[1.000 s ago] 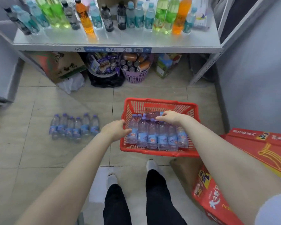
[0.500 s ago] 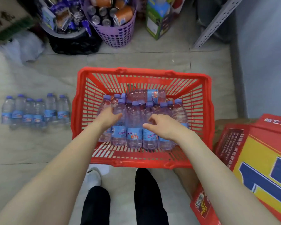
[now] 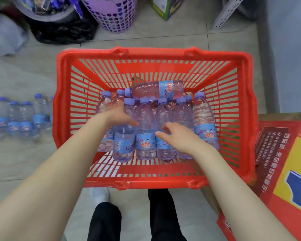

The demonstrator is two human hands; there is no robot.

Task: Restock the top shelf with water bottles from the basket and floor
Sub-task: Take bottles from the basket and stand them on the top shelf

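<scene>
1. Closest to the camera: two black trouser legs [image 3: 165, 216] and a white shoe [image 3: 99, 194] on the tiled floor [image 3: 33, 164], right up against the near rim of the red basket [image 3: 146, 184]. Pretty tight down there, hardly any floor between feet and rim.
2. On the right-hand side a red carton [image 3: 285, 164] sits just beside the basket's wall, so that side is boxed in. The left side has open tile out past the forearm.
3. Both arms go over the near rim. There's a bare strip of basket bottom below the hands, between the rim and the bottle bases.
4. Right hand [image 3: 178, 136]: fingers spread and loose, lying on top of the water bottles [image 3: 145, 136], not closed around any of them. Left hand [image 3: 119, 116]: fingers extended over the shoulders of the bottles on its side, touching them. Can't tell if it's actually gripping one.
5. The bottles lie side by side under and between both hands, purple caps pointing away from the person. One bottle with its label in view lies between the two hands.
6. Just past the fingertips one lone bottle [image 3: 156, 90] lies crosswise over the caps, with an empty bit of basket behind it up to the far rim.
7. Well left of the left hand, outside the basket, a row of floor bottles [image 3: 21, 119] stands on the tile.
8. Farthest out: a purple basket [image 3: 111, 14], a black bag [image 3: 63, 32] and a shelf leg [image 3: 228, 11].
</scene>
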